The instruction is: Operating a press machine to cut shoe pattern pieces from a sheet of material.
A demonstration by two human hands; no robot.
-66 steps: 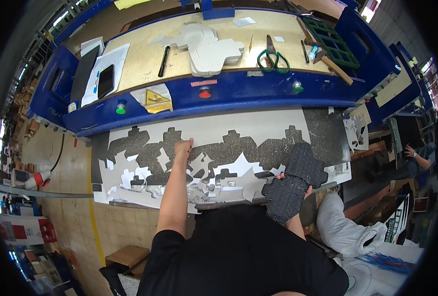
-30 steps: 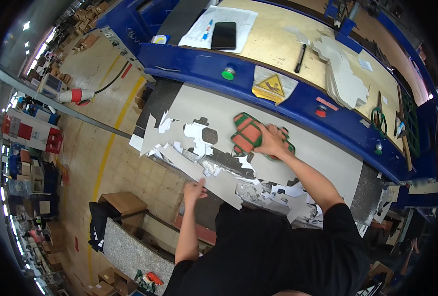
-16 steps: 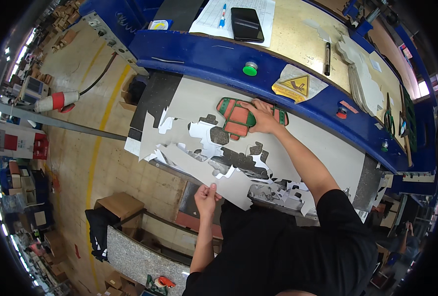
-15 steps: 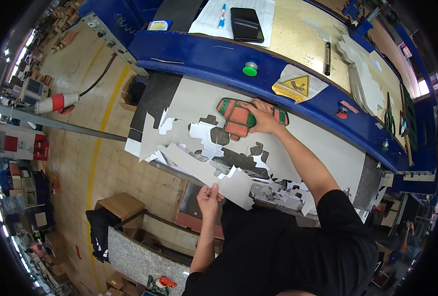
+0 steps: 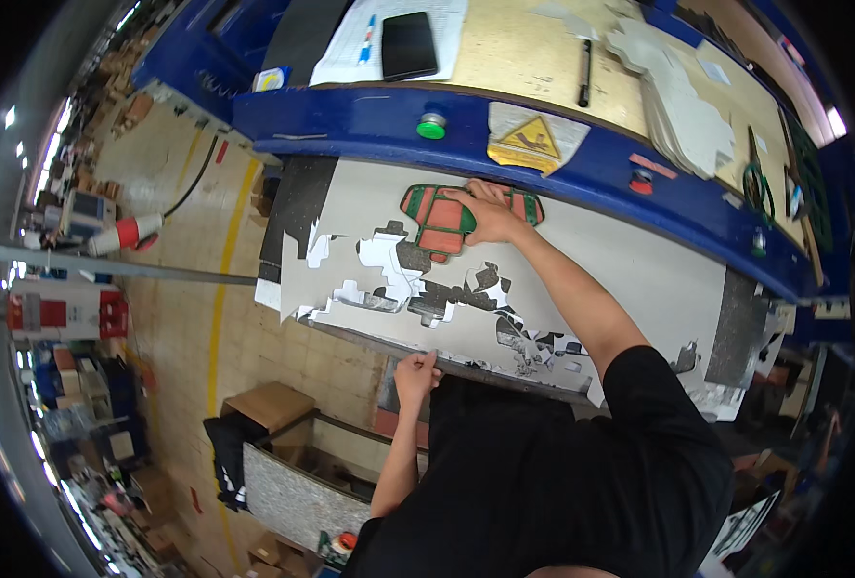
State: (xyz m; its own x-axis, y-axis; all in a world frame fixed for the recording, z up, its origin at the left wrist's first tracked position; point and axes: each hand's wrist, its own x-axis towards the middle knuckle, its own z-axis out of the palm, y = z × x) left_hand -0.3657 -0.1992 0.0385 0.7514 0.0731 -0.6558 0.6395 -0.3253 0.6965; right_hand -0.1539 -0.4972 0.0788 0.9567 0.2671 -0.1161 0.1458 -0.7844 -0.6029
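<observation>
A shaped cutting die [image 5: 442, 240], red padded with green edging, lies on the grey cardboard sheet [image 5: 601, 260]. My right hand [image 5: 491, 214] reaches over its middle, fingers wrapped on its far part and hiding some of it. Left of and nearer than the die, cut-out gaps and ragged scraps [image 5: 379, 255] break up the sheet, with black and white patches showing. My left hand [image 5: 416, 376] is at the near edge of the work surface, its fingers curled and pressed together. Whatever those fingers hold, if anything, does not show.
Beyond the sheet runs a blue machine beam [image 5: 350, 125] with a green button [image 5: 431, 125], a red button [image 5: 641, 181] and a yellow warning sign [image 5: 531, 140]. On the shelf above lie a phone [image 5: 409, 45], a marker [image 5: 585, 72] and stacked grey cut-outs [image 5: 683, 116].
The large torn cardboard piece in my left hand has gone from sight. My left hand stays by the near edge. My right hand remains on the die; the whole view has shifted.
</observation>
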